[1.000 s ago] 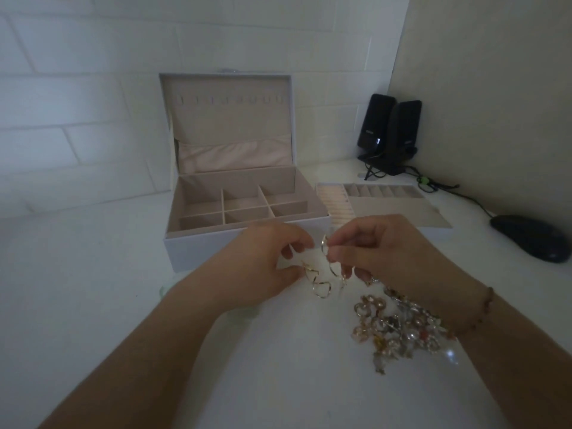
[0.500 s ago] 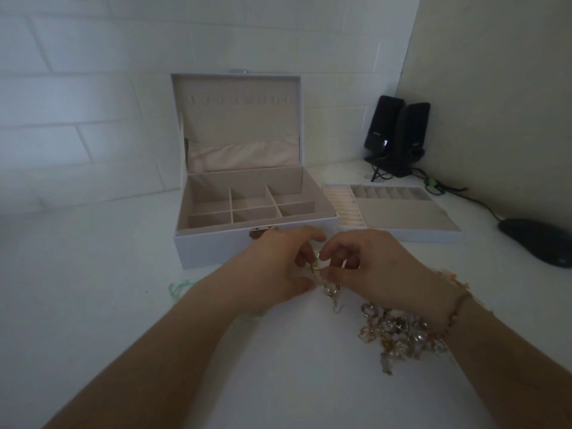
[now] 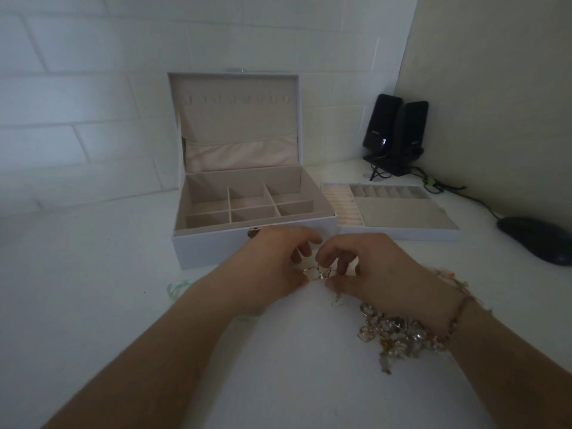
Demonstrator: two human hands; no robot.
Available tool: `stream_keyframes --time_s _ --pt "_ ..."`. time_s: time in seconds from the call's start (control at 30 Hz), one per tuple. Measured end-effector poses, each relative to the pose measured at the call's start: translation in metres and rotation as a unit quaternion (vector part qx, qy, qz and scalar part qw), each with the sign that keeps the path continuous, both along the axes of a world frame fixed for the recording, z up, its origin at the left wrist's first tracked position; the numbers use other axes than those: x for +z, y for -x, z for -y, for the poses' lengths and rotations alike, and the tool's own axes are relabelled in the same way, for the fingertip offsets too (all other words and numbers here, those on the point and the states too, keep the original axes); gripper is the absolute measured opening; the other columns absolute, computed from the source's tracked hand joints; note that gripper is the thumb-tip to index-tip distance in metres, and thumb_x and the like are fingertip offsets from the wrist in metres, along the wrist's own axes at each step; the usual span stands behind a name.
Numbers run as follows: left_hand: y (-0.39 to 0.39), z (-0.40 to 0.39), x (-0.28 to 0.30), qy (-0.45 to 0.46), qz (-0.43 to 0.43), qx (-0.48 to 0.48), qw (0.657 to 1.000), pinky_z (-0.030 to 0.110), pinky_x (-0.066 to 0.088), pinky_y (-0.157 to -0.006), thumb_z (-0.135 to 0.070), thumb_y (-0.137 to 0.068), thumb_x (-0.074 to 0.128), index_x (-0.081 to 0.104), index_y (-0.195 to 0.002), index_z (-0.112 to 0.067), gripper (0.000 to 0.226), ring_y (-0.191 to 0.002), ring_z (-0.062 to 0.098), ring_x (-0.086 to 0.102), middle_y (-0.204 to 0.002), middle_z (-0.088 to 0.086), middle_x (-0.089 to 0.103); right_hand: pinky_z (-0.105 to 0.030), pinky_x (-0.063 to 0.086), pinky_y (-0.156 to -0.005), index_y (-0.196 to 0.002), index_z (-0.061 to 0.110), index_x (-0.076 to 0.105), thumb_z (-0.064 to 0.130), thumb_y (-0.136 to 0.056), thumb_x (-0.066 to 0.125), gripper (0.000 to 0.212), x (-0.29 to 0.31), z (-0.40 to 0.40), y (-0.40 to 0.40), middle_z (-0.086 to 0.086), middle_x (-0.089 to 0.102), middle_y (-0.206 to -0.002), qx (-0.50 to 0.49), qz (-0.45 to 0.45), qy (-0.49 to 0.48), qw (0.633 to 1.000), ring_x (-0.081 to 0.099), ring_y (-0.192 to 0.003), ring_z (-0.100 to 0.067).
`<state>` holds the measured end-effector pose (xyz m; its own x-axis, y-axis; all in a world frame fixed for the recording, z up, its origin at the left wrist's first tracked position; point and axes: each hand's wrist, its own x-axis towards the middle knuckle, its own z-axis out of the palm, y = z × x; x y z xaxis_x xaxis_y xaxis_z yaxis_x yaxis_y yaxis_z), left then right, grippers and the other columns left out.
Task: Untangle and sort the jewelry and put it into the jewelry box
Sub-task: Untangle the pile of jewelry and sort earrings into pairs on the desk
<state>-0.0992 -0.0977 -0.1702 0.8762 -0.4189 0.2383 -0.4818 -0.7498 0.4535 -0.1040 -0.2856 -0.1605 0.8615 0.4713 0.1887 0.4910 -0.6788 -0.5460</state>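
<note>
Home desk: speakers (image 3: 396, 134), mouse (image 3: 538, 239).

White jewelry box (image 3: 216, 252), beige lining; black speakers (image 3: 394, 134).

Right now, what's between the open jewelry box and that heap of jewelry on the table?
In the head view, both hands: the left hand and right hand pinch a small gold piece between the jewelry box and the heap.

Dim white brick wall (image 3: 93, 88), beige side wall (image 3: 495, 88), white desk (image 3: 93, 305).
</note>
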Motion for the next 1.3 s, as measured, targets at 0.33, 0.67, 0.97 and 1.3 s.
stream_keyframes --time_s 0.33,0.67,0.97,1.3 --pt "-0.003 -0.001 -0.006 0.004 0.066 -0.061 0.996 0.013 0.043 -0.072 -0.011 -0.078 0.074 0.071 -0.099 -0.018 0.023 -0.076 0.003 0.054 -0.093 -0.007 0.067 -0.014 0.05 -0.064 -0.084 0.028 0.069 0.002 -0.072 0.072 0.029 0.001 0.001 0.004 0.016 0.067 -0.078 0.056 0.014 -0.031 0.998 0.063 -0.074 -0.002" --pt "-0.002 0.001 -0.005 0.006 0.065 -0.043 0.997 0.011 0.043 -0.068 -0.008 -0.08 0.073 0.074 -0.099 -0.018 0.022 -0.073 0.007 0.057 -0.089 -0.009 0.062 -0.019 0.055 -0.068 -0.095 0.03 0.072 0.007 -0.079 0.071 0.028 0.008 0.014 0.002 0.019 0.069 -0.092 0.044 0.017 -0.037 0.998 0.065 -0.085 0.0" --pt "0.005 0.002 -0.003 0.029 0.054 -0.063 0.996 0.003 0.038 -0.087 -0.001 -0.078 0.048 0.07 -0.11 -0.023 0.045 -0.101 0.006 0.058 -0.116 -0.013 0.061 -0.003 0.043 -0.065 -0.08 0.042 0.064 0.002 -0.082 0.063 0.04 0.021 0.079 -0.013 0.02 0.066 -0.085 -0.075 0.028 0.083 0.993 0.057 -0.085 0.009" --pt "0.01 -0.019 0.012 -0.113 -0.008 -0.096 0.989 -0.011 0.015 -0.086 -0.043 -0.08 0.074 0.055 -0.126 -0.043 0.05 -0.105 -0.021 0.033 -0.12 -0.029 0.045 -0.018 0.047 -0.079 -0.094 0.036 0.071 0.027 -0.078 0.073 0.018 0.012 0.072 -0.013 0.02 0.065 -0.085 -0.002 0.0 0.127 0.992 0.056 -0.086 0.002"
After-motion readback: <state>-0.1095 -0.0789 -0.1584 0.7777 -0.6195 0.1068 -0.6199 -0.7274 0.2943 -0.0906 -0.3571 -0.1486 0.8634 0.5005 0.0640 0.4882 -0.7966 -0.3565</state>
